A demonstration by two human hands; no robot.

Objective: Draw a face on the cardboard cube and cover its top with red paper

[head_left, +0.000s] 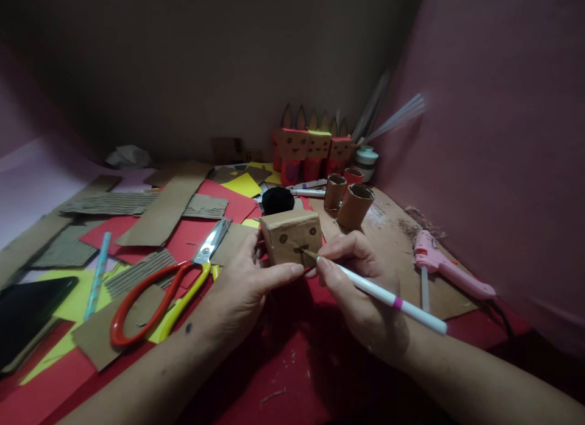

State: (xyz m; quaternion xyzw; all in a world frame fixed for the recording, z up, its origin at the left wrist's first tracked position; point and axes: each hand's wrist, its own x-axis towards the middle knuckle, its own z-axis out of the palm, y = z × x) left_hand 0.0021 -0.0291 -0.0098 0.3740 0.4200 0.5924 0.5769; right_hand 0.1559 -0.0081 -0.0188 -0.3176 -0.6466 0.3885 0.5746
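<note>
My left hand (249,275) grips a small cardboard box (292,233) by its left side, with the thumb along its lower edge. Two round eyes and a dark mouth mark are drawn on the box's front. Held in my right hand (359,278) is a white paintbrush (393,300) with a purple band; its tip touches the box at the mouth mark. Just behind the box sits a round black object (278,200), perhaps a paint pot. Left-hand fingers behind the box are mostly hidden.
Red-and-yellow-handled scissors (183,285) lie on scattered cardboard and coloured paper at left. Several cardboard tubes (356,205) stand behind my right hand. Painted box figures (295,147) line the back. A pink glue gun (450,272) rests at right; a dark phone-like slab (31,315) lies far left.
</note>
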